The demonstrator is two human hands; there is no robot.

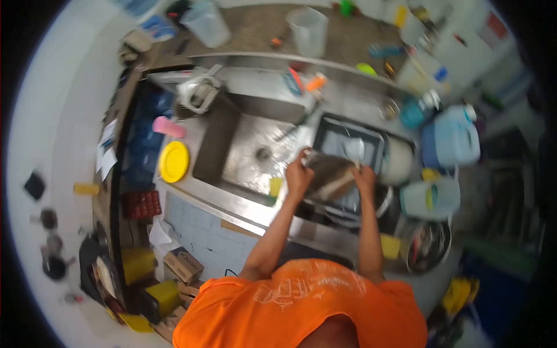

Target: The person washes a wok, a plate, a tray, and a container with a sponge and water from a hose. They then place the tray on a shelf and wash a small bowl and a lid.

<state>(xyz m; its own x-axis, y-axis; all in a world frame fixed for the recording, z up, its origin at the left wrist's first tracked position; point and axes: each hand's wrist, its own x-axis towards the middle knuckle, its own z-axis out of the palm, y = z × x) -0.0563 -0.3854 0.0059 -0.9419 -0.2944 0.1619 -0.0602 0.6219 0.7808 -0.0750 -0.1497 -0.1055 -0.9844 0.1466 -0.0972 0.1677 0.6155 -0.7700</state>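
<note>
A brownish, shiny flat piece [329,174], perhaps a tray or a pan, is held between my two hands, blurred by motion. My left hand [299,175] grips its left edge, and my right hand [364,179] has hold of its right edge. Beneath and behind it sits a dark rectangular tub [377,139] with light-coloured items inside. Left of my left hand is the metal sink basin [217,145], with a drain in its floor. A yellow-green sponge [275,187] lies at the basin's front right corner.
A yellow lid [174,162] and a pink cup [169,127] rest left of the basin. On the right stand a blue-filled jug [449,142], a translucent bucket [430,197] and a round metal pot [428,248]. Clear plastic containers [308,32] line the back counter.
</note>
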